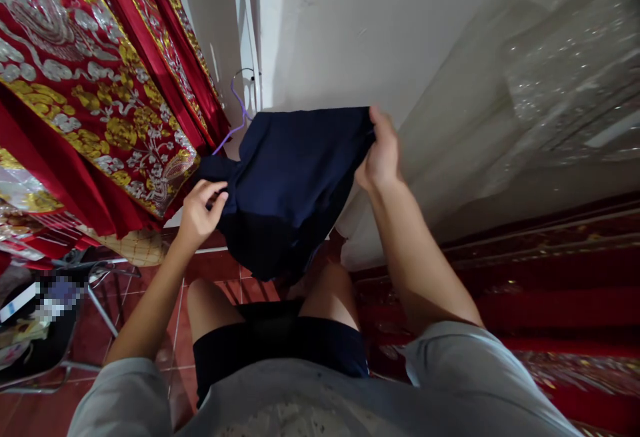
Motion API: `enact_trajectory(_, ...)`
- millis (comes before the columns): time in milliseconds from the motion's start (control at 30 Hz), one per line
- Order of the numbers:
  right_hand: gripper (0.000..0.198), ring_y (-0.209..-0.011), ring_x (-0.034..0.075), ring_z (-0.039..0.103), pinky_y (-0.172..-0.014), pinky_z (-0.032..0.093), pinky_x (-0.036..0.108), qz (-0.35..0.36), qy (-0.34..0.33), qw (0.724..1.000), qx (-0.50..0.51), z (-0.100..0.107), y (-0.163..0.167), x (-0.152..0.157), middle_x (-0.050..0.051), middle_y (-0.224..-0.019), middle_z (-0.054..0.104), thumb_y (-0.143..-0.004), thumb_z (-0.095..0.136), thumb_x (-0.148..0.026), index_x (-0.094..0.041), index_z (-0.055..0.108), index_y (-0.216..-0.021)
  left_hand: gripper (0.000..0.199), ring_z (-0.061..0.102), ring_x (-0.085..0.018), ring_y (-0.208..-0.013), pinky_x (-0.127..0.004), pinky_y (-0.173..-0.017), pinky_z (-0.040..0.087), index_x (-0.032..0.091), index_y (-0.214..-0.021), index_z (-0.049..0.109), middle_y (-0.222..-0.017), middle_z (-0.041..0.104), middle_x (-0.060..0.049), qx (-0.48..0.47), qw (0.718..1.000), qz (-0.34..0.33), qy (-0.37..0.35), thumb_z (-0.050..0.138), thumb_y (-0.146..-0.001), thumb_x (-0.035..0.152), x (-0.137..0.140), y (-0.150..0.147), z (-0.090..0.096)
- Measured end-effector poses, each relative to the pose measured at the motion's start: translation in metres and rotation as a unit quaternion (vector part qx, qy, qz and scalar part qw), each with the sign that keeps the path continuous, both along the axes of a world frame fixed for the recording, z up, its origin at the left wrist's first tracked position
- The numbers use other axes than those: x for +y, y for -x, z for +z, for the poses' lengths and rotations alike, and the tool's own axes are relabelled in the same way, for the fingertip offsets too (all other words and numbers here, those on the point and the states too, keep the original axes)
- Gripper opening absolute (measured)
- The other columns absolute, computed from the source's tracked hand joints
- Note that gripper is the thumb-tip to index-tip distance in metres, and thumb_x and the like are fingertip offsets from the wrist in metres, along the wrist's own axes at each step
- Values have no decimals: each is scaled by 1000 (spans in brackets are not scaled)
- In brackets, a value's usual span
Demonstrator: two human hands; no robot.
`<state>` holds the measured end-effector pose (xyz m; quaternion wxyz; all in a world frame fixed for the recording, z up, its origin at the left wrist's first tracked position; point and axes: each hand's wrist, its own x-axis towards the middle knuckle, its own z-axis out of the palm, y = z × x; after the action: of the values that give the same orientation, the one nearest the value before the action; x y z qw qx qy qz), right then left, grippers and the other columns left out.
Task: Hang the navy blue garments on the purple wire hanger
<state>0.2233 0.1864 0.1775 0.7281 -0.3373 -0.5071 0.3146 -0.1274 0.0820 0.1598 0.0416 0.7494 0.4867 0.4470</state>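
A dark navy garment (295, 170) hangs in front of me from a thin purple hanger (234, 131) at its upper left. My left hand (203, 209) pinches the cloth at the left side, thumb and fingers close together. At the far upper corner, my right hand (383, 150) grips the edge of the fabric and pulls it out to the right, so its top edge runs nearly straight. The lower part drapes in folds over my knees. Whether it is a shirt or another piece cannot be told from this side.
Red cloth panels (115, 90) with gold and silver embroidery hang at the left. A black folding chair (75, 337) holding small items stands lower left. Ahead is a pale wall (345, 37); clear plastic sheeting (560, 90) and more red cloth (550, 290) lie to the right.
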Motion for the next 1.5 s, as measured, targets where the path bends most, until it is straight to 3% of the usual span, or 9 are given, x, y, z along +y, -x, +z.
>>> enact_trajectory(200,44,-122,25,61,-112,47,49,61,-60,982,-167,5,61,-57,4,-120,67,-102,43,-60,-25,64,-117,47,69,-18,-90,-29,-80,57,21,-123,66,-111,71,-10,-245,964,-20,104,61,-93,57,45,-2,31)
enact_trajectory(433,51,-120,24,63,-109,50,42,373,-123,828,-399,-21,78,-116,10,-133,65,-96,66,-47,-24,55,-140,56,69,-16,-80,-31,-75,59,17,-122,63,-107,71,-9,-397,858,-97,311,82,-73,35,30,-23,36)
enact_trajectory(633,53,-141,28,50,-119,41,53,142,-1,940,-309,-74,42,-91,11,-151,53,-98,61,-49,-31,50,-146,54,68,-26,-120,-42,-104,55,20,-138,61,-130,69,-13,-106,944,-141,278,66,-84,26,-34,-16,1)
enact_trajectory(733,62,-156,31,29,-127,24,58,103,46,932,-345,-95,31,-78,11,-164,37,-94,64,-55,-31,47,-148,54,66,-26,-124,-44,-113,50,19,-142,59,-132,69,-12,14,964,-132,230,53,-89,21,-48,-6,-2)
enact_trajectory(867,50,-151,30,40,-127,25,56,153,86,931,-320,-107,35,-76,15,-162,41,-94,60,-60,-26,53,-131,47,68,-26,-123,-43,-112,52,21,-132,68,-126,73,-10,91,966,-152,188,53,-87,23,-49,20,21)
enact_trajectory(1033,48,-109,24,67,-99,54,40,263,117,933,-217,-97,46,-90,9,-127,67,-91,64,-61,-27,59,-124,39,73,-22,-103,-37,-99,58,24,-123,72,-109,76,-6,110,970,-140,163,49,-91,21,-45,33,48)
enact_trajectory(1167,42,-61,15,56,-61,48,29,267,207,933,-126,-84,40,-101,-1,-68,60,-87,68,-64,-22,66,-79,38,71,-22,-109,-37,-103,54,22,-124,70,-115,75,-7,91,987,-111,76,48,-94,17,-36,15,44)
enact_trajectory(1367,38,-71,18,67,-73,56,30,294,222,928,-57,-63,16,-101,2,-82,73,-73,85,-55,-22,74,-89,30,70,-21,-105,-36,-100,54,20,-114,71,-112,74,-7,32,996,-39,-67,44,-100,20,-21,-10,36)
enact_trajectory(1500,38,-64,19,66,-63,56,31,186,205,960,-46,-49,15,-98,1,-73,72,-76,81,-60,-23,73,-78,28,69,-21,-110,-38,-104,53,21,-110,71,-113,74,-7,-7,993,10,-119,44,-102,23,-13,-24,34)
